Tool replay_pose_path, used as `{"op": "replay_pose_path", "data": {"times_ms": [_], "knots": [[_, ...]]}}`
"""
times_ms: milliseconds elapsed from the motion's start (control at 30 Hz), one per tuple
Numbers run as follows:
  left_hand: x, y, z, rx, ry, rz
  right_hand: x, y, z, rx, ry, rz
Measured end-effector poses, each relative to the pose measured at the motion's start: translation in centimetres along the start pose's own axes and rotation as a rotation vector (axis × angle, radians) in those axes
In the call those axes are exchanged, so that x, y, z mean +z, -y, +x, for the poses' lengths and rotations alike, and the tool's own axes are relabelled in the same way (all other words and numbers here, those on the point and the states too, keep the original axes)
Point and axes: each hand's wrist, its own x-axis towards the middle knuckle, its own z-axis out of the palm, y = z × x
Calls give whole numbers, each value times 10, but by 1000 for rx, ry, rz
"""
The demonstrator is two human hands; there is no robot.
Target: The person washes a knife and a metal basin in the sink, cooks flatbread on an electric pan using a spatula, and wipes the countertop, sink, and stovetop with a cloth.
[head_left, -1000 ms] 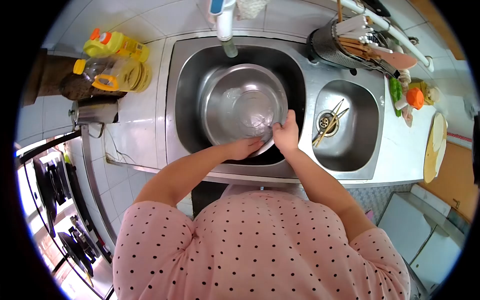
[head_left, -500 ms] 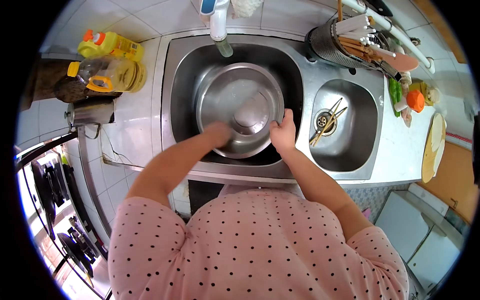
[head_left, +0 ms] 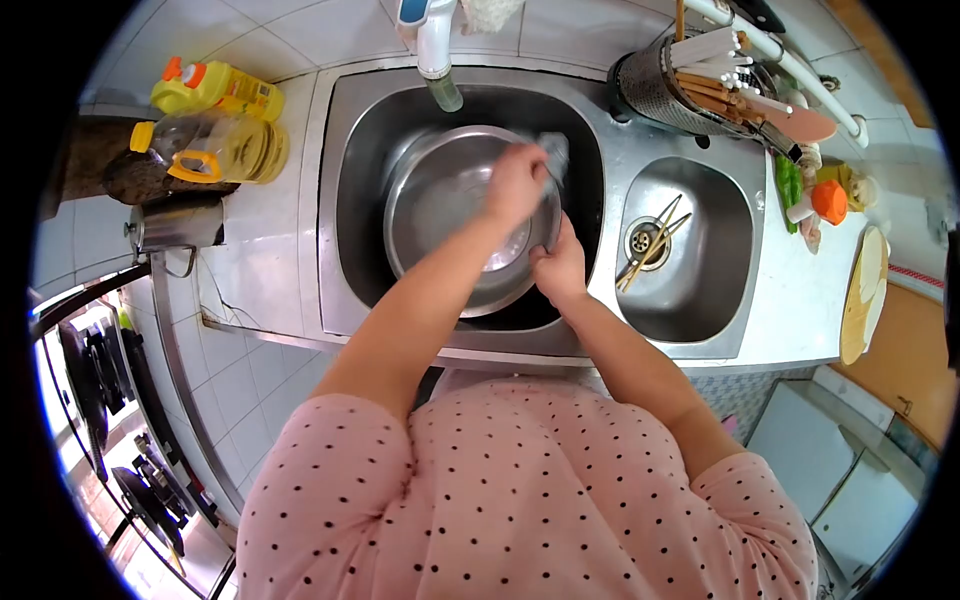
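A round stainless steel basin sits tilted in the larger sink. My right hand grips its right rim, with the thumb on the inner side. Near the upper right rim, my left hand is closed on a pale grey cloth; motion smears the cloth, so its exact kind is unclear. The faucet points down over the back of the sink, and I see no clear stream from it.
Chopsticks lie over the drain of the smaller sink. Behind it stands a metal utensil holder. An oil bottle and a yellow bottle are on the left counter. A wooden board lies at right.
My left hand has swept from the basin's lower left to its upper right, and the cloth now shows beyond the rim. My right hand stays on the rim; the basin has shifted slightly left.
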Motion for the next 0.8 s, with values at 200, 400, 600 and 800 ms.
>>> {"op": "replay_pose_path", "data": {"times_ms": [200,400,600,800], "knots": [[-7,-2,-23,-257,285,-126,-3,4,-1,73,3,-6],[-13,7,17,-167,138,101,4,-10,2,-46,-36,-41],[-18,-6,-8,-164,440,96,-1,-1,1,24,2,-45],[-15,0,9,-296,275,20,0,-9,0,-17,-5,-13]]}}
